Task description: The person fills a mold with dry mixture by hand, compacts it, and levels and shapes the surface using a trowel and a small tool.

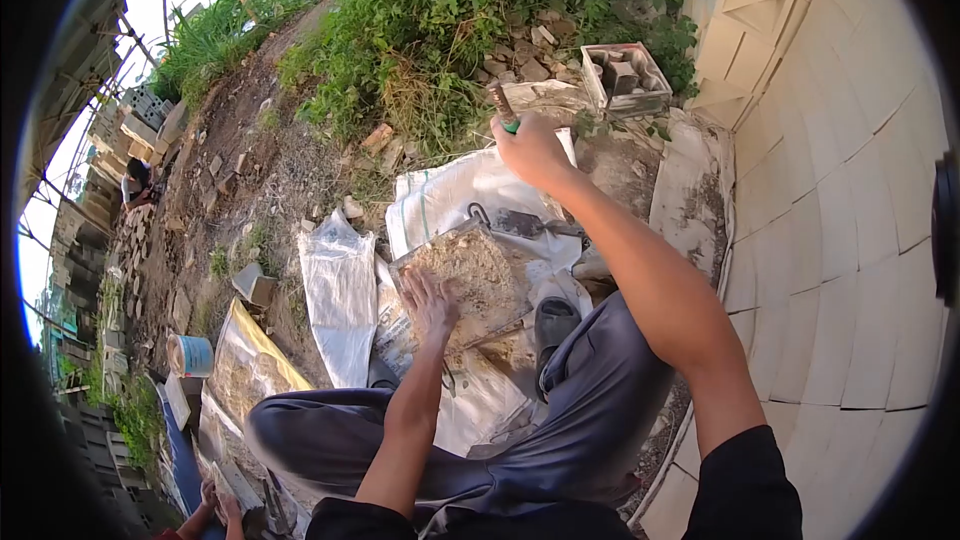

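My left hand (432,306) lies with its fingers stretched out on the left edge of a square, flat slab (475,275) covered in crumbly tan material. Raised beyond the slab, my right hand (534,152) is closed around a short tool (502,100) with a rusty brown end and a bit of green by the grip. Its exact kind is hard to make out. White sacks (440,202) are spread under and around the slab. Just past its far edge sit a dark metal hook (478,211) and a dark block (520,224).
A crate (627,80) holding grey blocks stands near the cream block wall (820,240). At left are a paint bucket (190,356) and a sack with a yellow edge (250,355). Another person's hands (216,508) show at lower left; a person (136,182) is farther off.
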Demonstrator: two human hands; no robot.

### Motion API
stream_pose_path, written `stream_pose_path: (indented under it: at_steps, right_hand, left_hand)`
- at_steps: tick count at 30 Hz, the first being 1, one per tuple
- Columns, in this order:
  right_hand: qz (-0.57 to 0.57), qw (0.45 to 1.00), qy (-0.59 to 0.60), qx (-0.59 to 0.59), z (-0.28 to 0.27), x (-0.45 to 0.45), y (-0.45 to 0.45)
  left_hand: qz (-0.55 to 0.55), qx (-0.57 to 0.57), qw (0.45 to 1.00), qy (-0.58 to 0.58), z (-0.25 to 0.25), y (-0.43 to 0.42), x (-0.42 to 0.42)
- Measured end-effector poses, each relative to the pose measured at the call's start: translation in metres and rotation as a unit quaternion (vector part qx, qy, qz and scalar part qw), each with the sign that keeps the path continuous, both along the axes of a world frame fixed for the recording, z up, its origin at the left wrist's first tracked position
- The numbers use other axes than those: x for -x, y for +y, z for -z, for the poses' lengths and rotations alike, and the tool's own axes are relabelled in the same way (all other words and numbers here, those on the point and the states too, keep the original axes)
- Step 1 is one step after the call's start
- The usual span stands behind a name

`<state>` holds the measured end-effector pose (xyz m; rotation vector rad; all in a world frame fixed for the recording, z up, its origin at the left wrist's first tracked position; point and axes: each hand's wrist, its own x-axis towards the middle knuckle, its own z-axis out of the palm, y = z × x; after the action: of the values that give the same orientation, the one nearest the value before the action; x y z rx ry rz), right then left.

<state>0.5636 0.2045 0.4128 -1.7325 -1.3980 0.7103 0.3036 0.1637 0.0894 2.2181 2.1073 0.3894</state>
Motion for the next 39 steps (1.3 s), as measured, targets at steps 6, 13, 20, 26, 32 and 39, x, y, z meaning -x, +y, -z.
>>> stream_pose_path:
  at_steps: [6,13,20,26,32,39]
  right_hand:
    - [0.048,0.995,-0.078,0.050,0.017,-0.011,0.012]
    - [0.014,0.992,-0.092,0.086,0.023,-0.016,0.018]
    - [-0.019,0.975,-0.153,0.157,0.103,0.010,0.019]
    - [0.096,0.969,-0.154,0.169,0.256,0.017,0.003]
    - [0.127,0.958,-0.135,0.220,0.325,0.009,-0.015]
    - [-0.092,0.935,-0.226,0.258,0.352,0.007,0.004]
  left_hand:
    - [0.095,-0.033,0.987,-0.128,0.009,0.008,-0.032]
    - [0.277,-0.008,0.957,-0.085,-0.023,-0.038,-0.006]
    - [-0.037,-0.006,0.999,-0.019,0.012,-0.051,0.020]
    - [0.029,-0.015,0.999,-0.016,-0.018,-0.032,-0.014]
    - [0.098,0.060,0.993,-0.030,-0.015,0.004,-0.024]
    - [0.092,0.072,0.992,-0.046,-0.017,0.005,-0.027]
